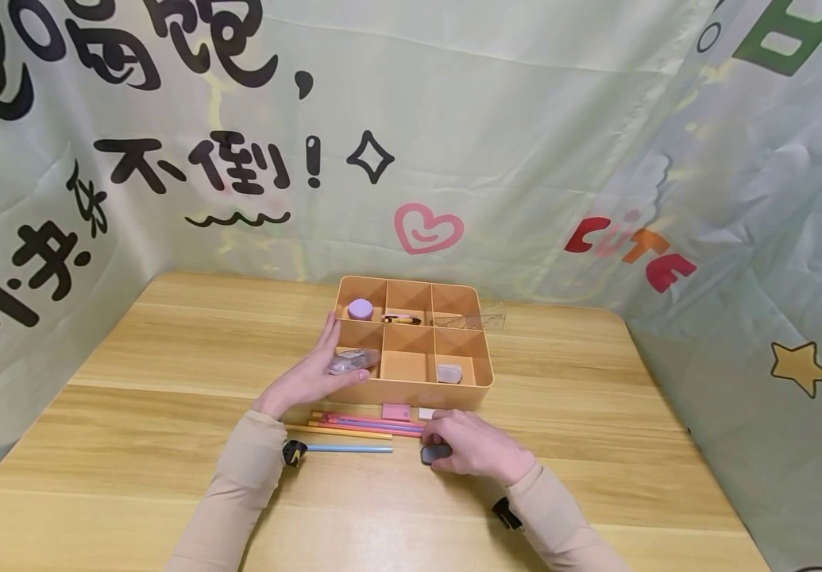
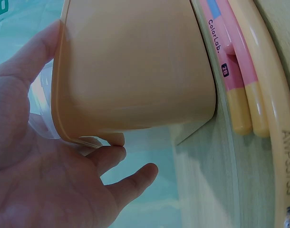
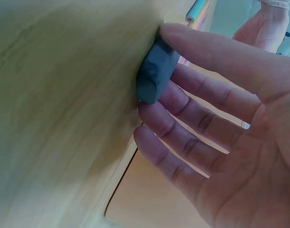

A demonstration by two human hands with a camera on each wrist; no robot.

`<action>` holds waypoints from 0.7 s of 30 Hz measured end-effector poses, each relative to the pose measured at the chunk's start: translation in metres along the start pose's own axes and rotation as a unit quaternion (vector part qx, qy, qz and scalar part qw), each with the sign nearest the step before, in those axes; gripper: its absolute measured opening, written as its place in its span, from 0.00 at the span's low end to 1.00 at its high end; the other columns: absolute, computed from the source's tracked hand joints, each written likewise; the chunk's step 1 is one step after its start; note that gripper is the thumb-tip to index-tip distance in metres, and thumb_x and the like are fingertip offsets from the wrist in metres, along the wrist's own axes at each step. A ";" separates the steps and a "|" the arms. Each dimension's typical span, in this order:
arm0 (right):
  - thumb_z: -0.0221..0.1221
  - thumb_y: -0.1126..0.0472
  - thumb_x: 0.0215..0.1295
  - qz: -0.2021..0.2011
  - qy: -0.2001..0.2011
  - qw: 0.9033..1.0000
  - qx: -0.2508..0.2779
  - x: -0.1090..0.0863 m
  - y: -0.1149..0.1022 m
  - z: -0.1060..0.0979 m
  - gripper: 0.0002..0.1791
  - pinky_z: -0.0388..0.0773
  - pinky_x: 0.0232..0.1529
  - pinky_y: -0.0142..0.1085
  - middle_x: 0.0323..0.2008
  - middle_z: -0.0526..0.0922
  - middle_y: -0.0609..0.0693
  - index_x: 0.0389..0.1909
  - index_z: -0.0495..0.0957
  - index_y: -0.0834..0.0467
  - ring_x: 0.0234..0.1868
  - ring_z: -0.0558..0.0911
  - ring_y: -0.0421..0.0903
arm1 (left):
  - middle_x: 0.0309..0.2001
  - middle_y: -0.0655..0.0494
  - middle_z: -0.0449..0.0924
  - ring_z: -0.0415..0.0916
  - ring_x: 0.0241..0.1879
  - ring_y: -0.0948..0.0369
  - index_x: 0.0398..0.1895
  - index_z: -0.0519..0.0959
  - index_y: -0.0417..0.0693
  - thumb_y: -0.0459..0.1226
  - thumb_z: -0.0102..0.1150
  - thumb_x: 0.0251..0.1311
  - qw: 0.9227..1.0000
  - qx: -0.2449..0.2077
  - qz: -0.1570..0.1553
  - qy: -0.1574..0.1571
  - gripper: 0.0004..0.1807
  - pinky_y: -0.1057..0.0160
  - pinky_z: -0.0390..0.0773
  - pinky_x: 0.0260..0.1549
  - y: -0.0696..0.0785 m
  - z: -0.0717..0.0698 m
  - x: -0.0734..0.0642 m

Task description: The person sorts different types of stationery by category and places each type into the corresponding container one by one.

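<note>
My left hand (image 1: 305, 384) rests against the left front corner of an orange-tan organizer box (image 1: 411, 394), fingers long against its left side and thumb over the front rim. In the left wrist view the fingertips touch the box rim. In front of the box my right hand (image 1: 478, 445) pinches a dark grey eraser (image 3: 157, 71) between thumb and fingers, low over the tabletop. Several pencils (image 1: 360, 425) lie between the hands, beside a pink eraser (image 1: 395, 411) and a small white block (image 1: 426, 414) partly behind the right hand.
Inside the box are a purple-lidded container (image 1: 360, 309), a black and yellow item (image 1: 402, 320), a clear ruler (image 1: 492, 318) jutting past the right wall, a translucent grey case (image 1: 350, 361) and a pale block (image 1: 449, 373). Printed cloth (image 1: 511, 199) hangs behind the wooden table (image 1: 561, 381).
</note>
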State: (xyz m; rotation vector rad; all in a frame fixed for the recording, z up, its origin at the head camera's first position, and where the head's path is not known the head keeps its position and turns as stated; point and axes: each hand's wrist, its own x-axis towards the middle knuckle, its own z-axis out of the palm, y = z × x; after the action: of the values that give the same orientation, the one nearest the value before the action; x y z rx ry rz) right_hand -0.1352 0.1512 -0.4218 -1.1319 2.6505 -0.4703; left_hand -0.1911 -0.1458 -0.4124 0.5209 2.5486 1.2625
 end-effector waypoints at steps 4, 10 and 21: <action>0.73 0.65 0.53 -0.001 -0.004 1.000 -0.004 0.000 -0.001 0.000 0.09 0.74 0.37 0.26 0.34 0.83 0.44 0.35 0.84 0.55 0.33 0.76 0.35 | 0.79 0.51 0.10 0.33 0.80 0.37 0.80 0.25 0.42 0.56 0.61 0.66 1.000 -0.003 0.003 0.000 0.62 0.39 0.47 0.77 0.000 0.000 0.000; 0.72 0.65 0.54 0.001 -0.005 1.000 -0.004 0.001 -0.002 0.000 0.09 0.73 0.37 0.26 0.35 0.83 0.45 0.35 0.85 0.55 0.33 0.76 0.35 | 0.79 0.51 0.10 0.33 0.80 0.37 0.79 0.25 0.42 0.55 0.61 0.66 1.000 -0.003 0.002 0.000 0.62 0.39 0.47 0.77 0.001 0.000 0.000; 0.72 0.65 0.55 -0.004 -0.004 1.000 -0.009 0.000 -0.001 0.000 0.09 0.74 0.38 0.26 0.36 0.84 0.45 0.36 0.85 0.55 0.34 0.76 0.35 | 0.79 0.51 0.10 0.34 0.80 0.37 0.79 0.25 0.42 0.56 0.61 0.66 1.000 0.003 0.006 0.003 0.62 0.38 0.48 0.76 0.000 0.000 0.001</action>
State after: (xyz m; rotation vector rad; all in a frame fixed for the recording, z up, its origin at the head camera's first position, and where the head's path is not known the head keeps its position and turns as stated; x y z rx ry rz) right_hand -0.1344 0.1509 -0.4219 -1.1461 2.6499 -0.4440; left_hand -0.1917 -0.1456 -0.4127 0.5350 2.5580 1.2637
